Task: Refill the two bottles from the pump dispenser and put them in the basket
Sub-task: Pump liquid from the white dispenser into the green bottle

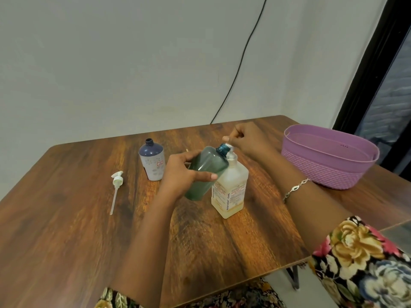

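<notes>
Basket point(322, 170), purple and the largest item, is set at the right end of the wooden surface point(66, 218), well apart from both hands. Pump dispenser point(231, 187) is stood upright near the middle. Green bottle point(206, 165) is held off the surface by the left hand point(180, 172), fingers wrapped round its body. Its long axis is tilted, the open neck raised to the right and brought against the dispenser's spout. The right hand point(246, 138), the nearer to the pump head, is curled just above it; whether anything is gripped cannot be told. A second, uncapped bottle point(152, 162) is stood to the left, with a loose pump point(117, 180) laid beyond.
</notes>
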